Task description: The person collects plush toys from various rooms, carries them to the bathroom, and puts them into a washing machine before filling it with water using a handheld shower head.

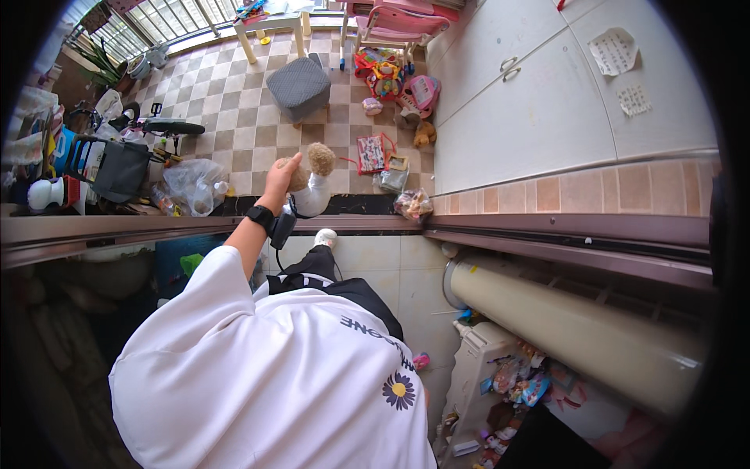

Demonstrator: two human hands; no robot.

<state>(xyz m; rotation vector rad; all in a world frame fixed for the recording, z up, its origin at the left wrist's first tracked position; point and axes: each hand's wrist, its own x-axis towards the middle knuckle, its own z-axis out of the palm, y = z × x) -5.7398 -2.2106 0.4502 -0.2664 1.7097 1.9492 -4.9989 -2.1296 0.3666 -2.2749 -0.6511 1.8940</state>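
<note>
My left hand [285, 176] reaches out over the door threshold with a black watch on its wrist. Its fingers are closed around one brown fuzzy end of a white and brown object, perhaps a plush toy [312, 196]. The object's other fuzzy end stands up just right of the hand. A small black device [283, 230] with a cable sits by the wrist. My right hand is out of view. Beyond the threshold a grey padded stool [299, 88] stands on the checkered tiles, and a patterned red bag [371, 155] lies to the right.
Metal sliding-door tracks [375, 223] cross the floor. At left are a plastic bag with bottles [196, 184] and a small bicycle [170, 126]. Toys [384, 73] lie below a pink chair [404, 24]. White cabinet doors [527, 111] and a thick beige cylinder [562, 316] flank the right.
</note>
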